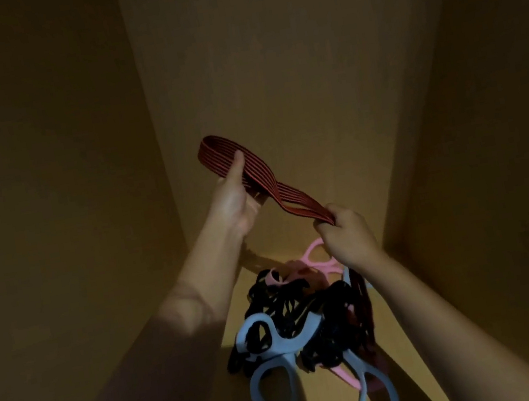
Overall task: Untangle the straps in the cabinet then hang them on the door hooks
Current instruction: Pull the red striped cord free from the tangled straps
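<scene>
A dark red ribbed strap is stretched in the air between both hands inside the cabinet. My left hand grips its looped upper end, thumb pressed on the band. My right hand is closed around its lower end, and the strap runs on down from that fist into the pile. On the cabinet floor below lies a tangled heap: black straps, light blue straps with large oval loops, and pink straps. No door hooks are in view.
The wooden cabinet's back wall rises ahead, with side walls on the left and right. The interior is dim. The floor is lit only near the front.
</scene>
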